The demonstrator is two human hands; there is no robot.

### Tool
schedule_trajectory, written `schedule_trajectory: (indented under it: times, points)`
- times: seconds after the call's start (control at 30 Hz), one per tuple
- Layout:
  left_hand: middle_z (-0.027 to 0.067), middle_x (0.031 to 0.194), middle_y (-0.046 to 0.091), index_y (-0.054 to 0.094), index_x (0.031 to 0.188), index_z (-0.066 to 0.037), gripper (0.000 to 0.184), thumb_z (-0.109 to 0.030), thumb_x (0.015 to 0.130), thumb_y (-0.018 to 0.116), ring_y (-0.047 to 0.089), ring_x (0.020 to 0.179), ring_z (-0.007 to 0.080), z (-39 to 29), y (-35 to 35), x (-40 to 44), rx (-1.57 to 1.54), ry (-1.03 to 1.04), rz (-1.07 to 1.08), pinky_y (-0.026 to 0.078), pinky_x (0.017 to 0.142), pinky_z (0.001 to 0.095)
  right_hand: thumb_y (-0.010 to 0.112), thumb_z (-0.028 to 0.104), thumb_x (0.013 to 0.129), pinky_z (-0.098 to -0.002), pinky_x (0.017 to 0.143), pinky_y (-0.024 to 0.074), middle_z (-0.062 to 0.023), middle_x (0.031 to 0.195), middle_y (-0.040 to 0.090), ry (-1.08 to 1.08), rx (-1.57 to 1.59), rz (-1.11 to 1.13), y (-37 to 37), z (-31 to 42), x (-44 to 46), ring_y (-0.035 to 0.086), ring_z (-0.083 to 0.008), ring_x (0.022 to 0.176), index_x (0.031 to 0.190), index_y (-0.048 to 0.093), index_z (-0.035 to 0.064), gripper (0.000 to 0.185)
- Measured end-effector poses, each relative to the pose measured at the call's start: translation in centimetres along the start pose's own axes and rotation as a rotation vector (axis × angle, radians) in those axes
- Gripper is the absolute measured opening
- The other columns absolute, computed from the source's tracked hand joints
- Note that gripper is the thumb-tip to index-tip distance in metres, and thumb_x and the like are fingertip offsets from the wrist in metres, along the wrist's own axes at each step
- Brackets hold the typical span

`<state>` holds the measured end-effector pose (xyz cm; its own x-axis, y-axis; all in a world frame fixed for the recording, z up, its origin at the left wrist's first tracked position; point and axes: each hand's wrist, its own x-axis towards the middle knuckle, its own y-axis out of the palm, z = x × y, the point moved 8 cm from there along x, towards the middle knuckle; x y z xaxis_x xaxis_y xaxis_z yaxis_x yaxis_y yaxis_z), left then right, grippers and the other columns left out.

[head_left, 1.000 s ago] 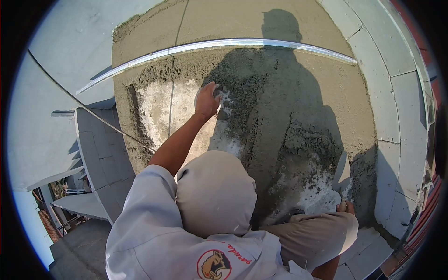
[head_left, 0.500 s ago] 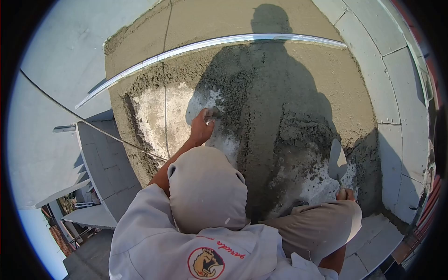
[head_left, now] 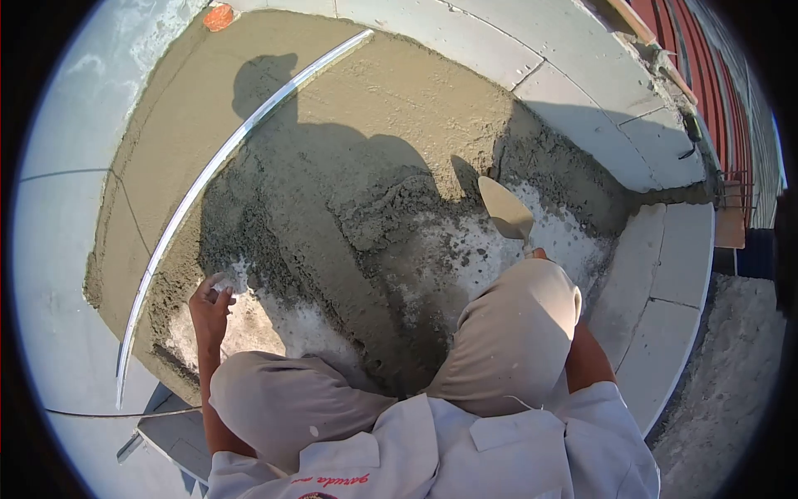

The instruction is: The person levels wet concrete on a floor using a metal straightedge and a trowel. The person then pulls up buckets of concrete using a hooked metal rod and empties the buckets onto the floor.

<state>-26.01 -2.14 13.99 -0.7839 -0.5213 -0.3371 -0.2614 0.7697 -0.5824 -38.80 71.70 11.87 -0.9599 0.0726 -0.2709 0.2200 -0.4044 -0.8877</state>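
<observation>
My left hand (head_left: 211,309) is raised at the left over the rough mortar (head_left: 237,220), its fingers curled round something small and greyish that I cannot make out. At the right, my right hand (head_left: 540,253) grips the handle of a pointed trowel (head_left: 505,206). Most of that hand is hidden behind my knee. The trowel blade is over a white, mortar-spattered patch (head_left: 565,241). A long metal straightedge (head_left: 202,185) lies across the mortar, from the upper middle to the lower left.
Pale blocks (head_left: 573,100) border the mortar at the top and right. An orange object (head_left: 219,17) lies at the upper left edge. Red corrugated sheets (head_left: 694,75) show at the upper right. A thin cable (head_left: 108,413) runs at the lower left.
The view has turned and now shows both knees. My left hand appears farther left and lower, with its fingers still curled. The trowel remains in my right hand, its blade now pointing up and left.
</observation>
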Motion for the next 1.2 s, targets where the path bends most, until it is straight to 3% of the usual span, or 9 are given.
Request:
schedule_trajectory:
  times: [0.07, 0.13, 0.27, 0.37, 0.47, 0.57, 0.67, 0.97, 1.2]
  points:
    - [0.0172, 0.116, 0.073, 0.049, 0.152, -0.003, 0.062, -0.005, 0.093, 0.069, 0.07, 0.11, 0.0249, -5.1, -1.3, -0.6, -0.032, 0.183, -0.003, 0.056, 0.094, 0.0377, 0.067, 0.028, 0.095, -0.0498, 0.082, 0.0531, -0.0209, 0.103, 0.07, 0.051, 0.023, 0.03, 0.8, -1.3, -0.7, 0.069, -0.0392, 0.094, 0.117, 0.064, 0.0059, 0.031]
    - [0.0194, 0.146, 0.06, 0.045, 0.156, -0.004, 0.069, -0.001, 0.091, 0.068, 0.054, 0.139, 0.0312, -10.0, -2.2, -2.1, 0.169, 0.236, -0.003, 0.043, 0.115, 0.0442, 0.066, 0.028, 0.096, -0.0506, 0.082, 0.0533, -0.0224, 0.102, 0.07, 0.084, 0.054, 0.048, 1.4, -2.3, -0.7, 0.07, -0.041, 0.094, 0.116, 0.064, 0.0047, 0.031]
    - [0.0162, 0.143, 0.064, 0.058, 0.146, -0.005, 0.064, -0.002, 0.084, 0.073, 0.057, 0.136, 0.03, -19.0, -1.8, -7.0, 0.087, 0.343, 0.235, 0.041, 0.117, 0.044, 0.063, 0.029, 0.097, -0.0527, 0.083, 0.0533, -0.0254, 0.1, 0.07, 0.228, 0.064, 0.011, 0.1, -2.2, 1.5, 0.07, -0.0448, 0.094, 0.113, 0.064, 0.0015, 0.032]
    - [0.0183, 0.136, 0.067, 0.062, 0.139, -0.004, 0.062, -0.005, 0.079, 0.077, 0.061, 0.131, 0.0336, -24.2, -0.5, -11.8, 0.191, 0.531, 0.294, 0.044, 0.114, 0.045, 0.064, 0.028, 0.099, -0.0465, 0.063, 0.0552, -0.0114, 0.079, 0.062, 0.292, 0.33, -0.253, 2.3, -9.5, 7.7, 0.064, -0.0253, 0.065, 0.107, 0.062, 0.0029, 0.026]
    - [0.0217, 0.132, 0.067, 0.063, 0.137, -0.002, 0.061, -0.007, 0.078, 0.079, 0.063, 0.126, 0.0382, -26.4, 2.6, -14.2, 0.379, 0.605, 0.322, 0.048, 0.109, 0.0454, 0.064, 0.03, 0.1, -0.0455, 0.06, 0.0555, -0.0118, 0.076, 0.061, 0.577, 0.809, -0.184, 4.8, -9.9, 12.8, 0.061, -0.0232, 0.061, 0.106, 0.063, 0.0023, 0.029]
    - [0.0238, 0.128, 0.068, 0.064, 0.134, 0.001, 0.06, -0.007, 0.076, 0.078, 0.064, 0.123, 0.0394, -25.8, 4.1, -13.9, 0.518, 0.462, 0.347, 0.048, 0.108, 0.0444, 0.063, 0.029, 0.1, -0.0492, 0.064, 0.0571, -0.0157, 0.083, 0.066, 0.394, 0.599, 0.051, 3.0, -2.2, 14.6, 0.069, -0.0291, 0.071, 0.116, 0.062, 0.0023, 0.032]
    - [0.0254, 0.125, 0.068, 0.066, 0.129, 0.004, 0.057, -0.007, 0.075, 0.079, 0.065, 0.12, 0.0402, -26.8, 4.7, -13.4, 0.487, 0.404, 0.306, 0.05, 0.106, 0.0438, 0.061, 0.027, 0.101, -0.0539, 0.071, 0.0578, -0.02, 0.092, 0.071, -0.01, -0.138, -0.006, -0.2, -0.8, 15.5, 0.073, -0.0384, 0.086, 0.124, 0.061, 0.0045, 0.032]
    - [0.0239, 0.126, 0.068, 0.065, 0.13, 0.004, 0.053, -0.008, 0.08, 0.078, 0.066, 0.118, 0.0398, -26.2, 4.8, -13.4, 0.58, 0.343, 0.324, 0.051, 0.102, 0.0425, 0.06, 0.026, 0.101, -0.0556, 0.087, 0.0576, -0.0214, 0.118, 0.071, 0.224, -0.348, -0.026, -6.3, -8.8, 22.0, 0.071, -0.0417, 0.104, 0.125, 0.064, 0.0074, 0.03]
    - [0.0258, 0.123, 0.069, 0.066, 0.128, 0.004, 0.05, -0.008, 0.081, 0.077, 0.067, 0.115, 0.0394, -24.3, 0.2, -15.8, 0.461, 0.336, 0.186, 0.052, 0.1, 0.0449, 0.057, 0.025, 0.101, -0.0548, 0.088, 0.0583, -0.022, 0.115, 0.072, 0.419, -0.287, -0.172, -8.6, -13.7, 22.5, 0.071, -0.0418, 0.104, 0.123, 0.067, 0.0046, 0.031]
